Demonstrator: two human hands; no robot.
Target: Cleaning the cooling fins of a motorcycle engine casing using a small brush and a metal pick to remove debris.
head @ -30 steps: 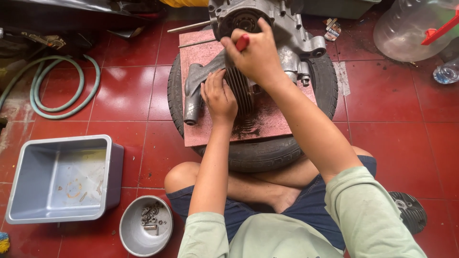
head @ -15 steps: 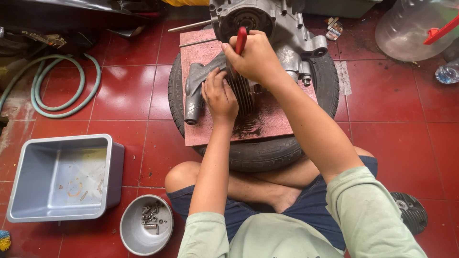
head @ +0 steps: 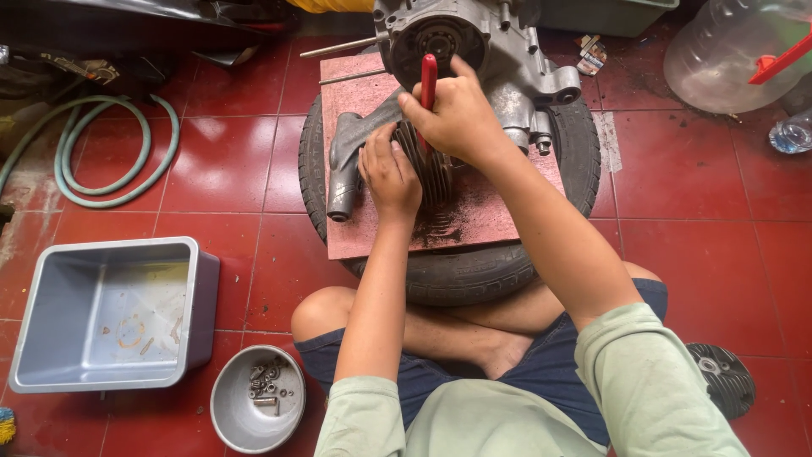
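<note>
A grey metal engine (head: pixel 499 51) lies on a reddish board (head: pixel 474 211) set across a black tyre (head: pixel 474 271). My right hand (head: pixel 457 114) grips a red-handled tool (head: pixel 429 78), held upright, its tip down at the finned cylinder (head: pixel 436 173). My left hand (head: pixel 389 173) rests on the finned cylinder, fingers curled against it, beside a grey metal pipe (head: pixel 345 165). The tool's tip is hidden behind my hands.
A grey plastic tub (head: pixel 51 330) sits at the lower left, a small round bowl (head: pixel 233 423) of bolts next to it. A green hose (head: pixel 101 152) coils at the left. A clear water jug (head: pixel 727 59) stands top right, a finned metal part (head: pixel 719 377) by my right knee.
My right hand has raised the red-handled tool a little, so more of the handle shows above the fist. The left hand stays on the cylinder.
</note>
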